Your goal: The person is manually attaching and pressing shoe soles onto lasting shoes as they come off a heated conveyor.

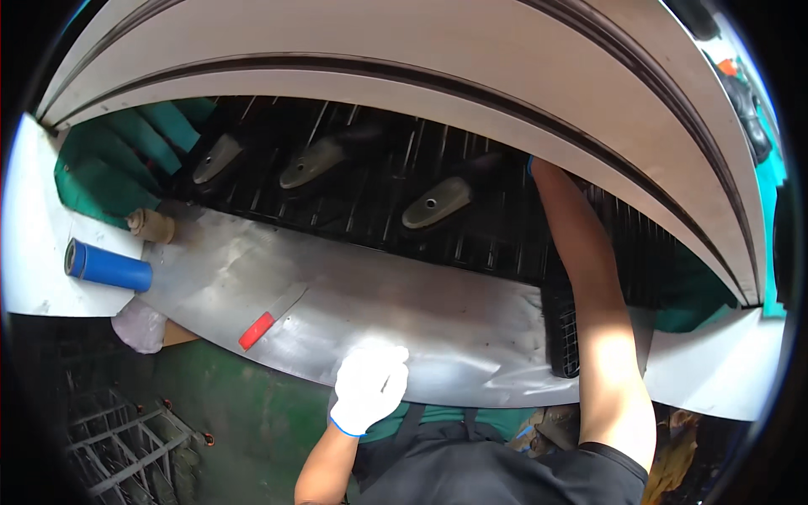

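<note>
My left hand (370, 389), in a white glove with a blue cuff, is low over the near edge of a bare metal sheet (404, 303). Glare washes out its fingers, but the thumb stands a little apart and nothing shows in the hand. My right arm (593, 278) stretches far in under a pale curved hood. Only a bit of blue cuff shows at its wrist; the hood hides the hand. Left of that arm, several shoe lasts (438, 204) with round holes lie on a black ribbed bed (362, 210), their far ends dark.
On the sheet lies a red-handled tool (257, 331) with a thin blade. A blue cylinder (109, 266) and a beige spool-like piece (151, 225) are at left. A black mesh-faced object (566, 337) sits beside my right arm. The hood (404, 76) overhangs the bed; a metal rack (139, 446) stands lower left.
</note>
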Motion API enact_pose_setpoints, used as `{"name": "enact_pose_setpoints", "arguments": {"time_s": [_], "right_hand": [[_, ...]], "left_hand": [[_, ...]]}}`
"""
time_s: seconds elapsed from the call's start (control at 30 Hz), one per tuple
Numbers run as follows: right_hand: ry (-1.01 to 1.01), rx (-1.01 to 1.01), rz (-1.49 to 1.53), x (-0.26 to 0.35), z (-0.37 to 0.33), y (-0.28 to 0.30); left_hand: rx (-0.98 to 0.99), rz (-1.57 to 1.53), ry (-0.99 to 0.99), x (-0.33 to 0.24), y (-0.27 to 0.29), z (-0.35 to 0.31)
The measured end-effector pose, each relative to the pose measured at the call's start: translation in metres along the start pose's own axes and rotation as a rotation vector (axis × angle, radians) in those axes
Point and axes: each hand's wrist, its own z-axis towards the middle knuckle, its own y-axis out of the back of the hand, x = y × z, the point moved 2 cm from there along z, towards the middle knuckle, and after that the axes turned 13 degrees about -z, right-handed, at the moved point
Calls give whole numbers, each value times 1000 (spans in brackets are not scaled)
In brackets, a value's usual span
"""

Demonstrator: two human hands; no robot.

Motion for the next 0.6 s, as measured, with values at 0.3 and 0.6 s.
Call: {"name": "enact_pose_setpoints", "arguments": {"time_s": [0.3,0.6], "right_hand": [[142,-84,209,-52,-178,63],[383,119,681,52,-429,93]], "left_hand": [[200,-74,306,33,-27,134],[484,-566,758,85,-45,243]]}}
